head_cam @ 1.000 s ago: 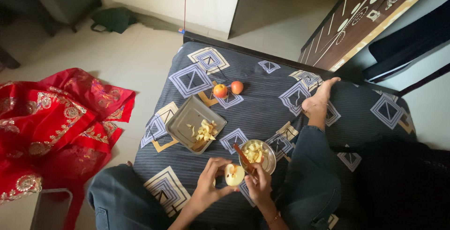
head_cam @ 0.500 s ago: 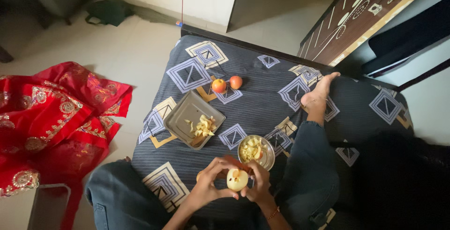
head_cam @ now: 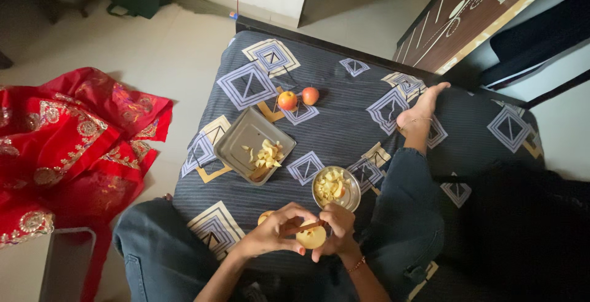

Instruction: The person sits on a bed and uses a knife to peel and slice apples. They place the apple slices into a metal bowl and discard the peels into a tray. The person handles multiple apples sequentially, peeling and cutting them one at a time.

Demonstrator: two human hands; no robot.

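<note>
Fingers of both hands close round a peeled apple piece (head_cam: 311,237), held low over the patterned bedsheet (head_cam: 344,136) between the person's knees. The left hand (head_cam: 270,231) cups it from the left, thumb under and fingers curled over the top, gripping it firmly. The right hand (head_cam: 337,231) is clenched on a knife (head_cam: 302,227) with a reddish-brown handle, whose length lies across the top of the apple piece and runs toward the left fingers; the blade itself is mostly hidden. A second bit of apple (head_cam: 265,217) shows just behind the left hand, and I cannot tell whether it is held or lying on the sheet.

Just beyond the hands stands a round steel bowl (head_cam: 351,198) holding cut apple chunks. Farther left lies a square steel tray (head_cam: 243,142) with peelings and scraps heaped at its near corner. Two whole apples (head_cam: 298,99) sit side by side farther up the sheet, well apart from the hands.
</note>
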